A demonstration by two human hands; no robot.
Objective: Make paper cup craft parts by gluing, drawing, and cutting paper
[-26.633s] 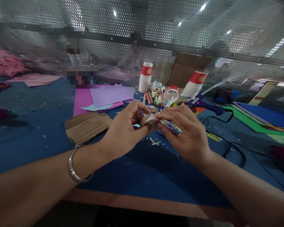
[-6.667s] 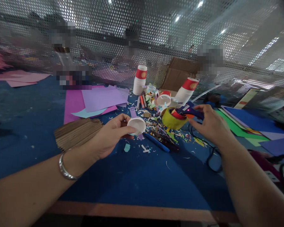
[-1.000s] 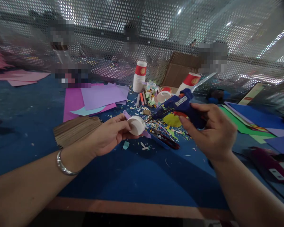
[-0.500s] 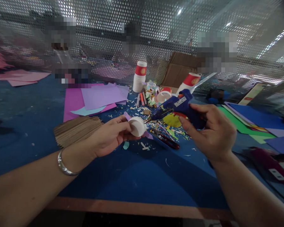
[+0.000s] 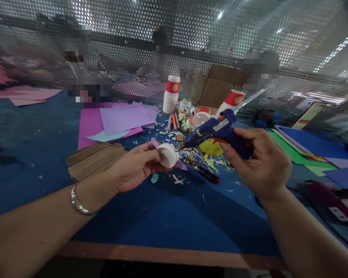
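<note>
Between the thumb and fingers of my left hand [image 5: 140, 166] is a small white paper cup piece [image 5: 168, 156], its round side facing me. A purple strip [image 5: 155, 143] sticks out at its upper left. My right hand [image 5: 262, 160] is wrapped round a blue hot glue gun [image 5: 220, 129], with a clear glue stick [image 5: 251, 100] out of its back end. The gun's metal tip [image 5: 179, 148] is at the right edge of the cup piece; whether it touches is too small to tell. Dark red-handled snips [image 5: 204, 172] lie on the table just below the gun.
Paper scraps [image 5: 211, 164] are strewn over the blue table [image 5: 174, 220]. Stacked cups [image 5: 171, 94] and a tilted red-and-white cup [image 5: 234, 98] stand behind. Purple paper [image 5: 124, 119] and corrugated cardboard [image 5: 94, 158] lie left; coloured sheets [image 5: 316, 146] and a magenta tool [image 5: 327, 199] with a cord lie right.
The cup piece has tilted slightly in my left hand, and the glue gun's tip has shifted a touch left along its edge. Otherwise both hands keep their grip.
</note>
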